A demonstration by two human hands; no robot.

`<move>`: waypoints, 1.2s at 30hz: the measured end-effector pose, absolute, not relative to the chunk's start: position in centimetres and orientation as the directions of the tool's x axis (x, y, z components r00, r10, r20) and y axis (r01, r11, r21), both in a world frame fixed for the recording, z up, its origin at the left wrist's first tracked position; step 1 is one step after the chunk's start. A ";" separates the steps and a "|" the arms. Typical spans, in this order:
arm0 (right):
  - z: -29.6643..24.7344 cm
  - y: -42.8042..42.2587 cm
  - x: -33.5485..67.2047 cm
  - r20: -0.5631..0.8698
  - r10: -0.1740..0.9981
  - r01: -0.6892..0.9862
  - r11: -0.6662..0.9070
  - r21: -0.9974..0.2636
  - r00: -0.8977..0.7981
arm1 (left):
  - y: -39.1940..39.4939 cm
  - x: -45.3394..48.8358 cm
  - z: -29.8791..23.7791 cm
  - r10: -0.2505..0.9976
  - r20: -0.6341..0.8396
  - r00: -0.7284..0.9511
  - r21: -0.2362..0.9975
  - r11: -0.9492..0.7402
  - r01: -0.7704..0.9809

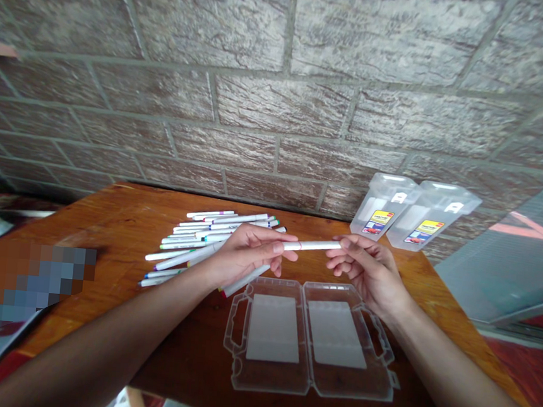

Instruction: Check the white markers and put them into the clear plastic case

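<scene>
White, slim, colour-tipped markers [185,259], heaped on brown wooden bench [117,228], partly hidden behind left hand [249,246]. Left hand: extended, fingers clamped on white cylindrical marker [318,245], near-level in mid-air. Right hand [373,269]: curled, fingers clamped on opposite end. Forearms [452,365]: cut off.

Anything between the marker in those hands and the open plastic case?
Nothing visible stands between the held marker and the plastic case below it in view. The left hand and right hand grip opposite ends; the loose markers lie left of that path.
</scene>
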State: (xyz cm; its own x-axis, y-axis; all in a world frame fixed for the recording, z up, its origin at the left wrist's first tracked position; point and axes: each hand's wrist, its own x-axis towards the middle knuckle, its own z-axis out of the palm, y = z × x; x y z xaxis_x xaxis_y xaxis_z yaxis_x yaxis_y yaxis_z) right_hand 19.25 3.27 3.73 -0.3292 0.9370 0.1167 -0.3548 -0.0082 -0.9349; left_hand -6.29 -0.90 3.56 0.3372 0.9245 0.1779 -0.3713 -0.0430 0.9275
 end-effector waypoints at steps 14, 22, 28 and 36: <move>3.7 3.1 19.3 0.141 0.949 -0.321 0.046 -0.946 -0.282 | -0.4 -6.1 3.4 0.964 0.125 0.233 0.935 -0.036 -0.354; 3.6 3.0 19.3 0.180 0.944 -0.287 0.097 -0.953 -0.277 | -0.2 -6.1 3.2 0.980 0.103 0.172 0.947 -0.044 -0.317; 3.7 2.8 19.2 0.212 0.935 -0.269 0.134 -0.954 -0.284 | 0.1 -6.3 2.6 0.979 0.123 0.162 0.957 -0.074 -0.282; 3.8 2.5 19.1 0.235 0.924 -0.237 0.167 -0.957 -0.300 | 0.3 -6.3 2.3 0.974 0.193 0.118 0.971 -0.173 -0.165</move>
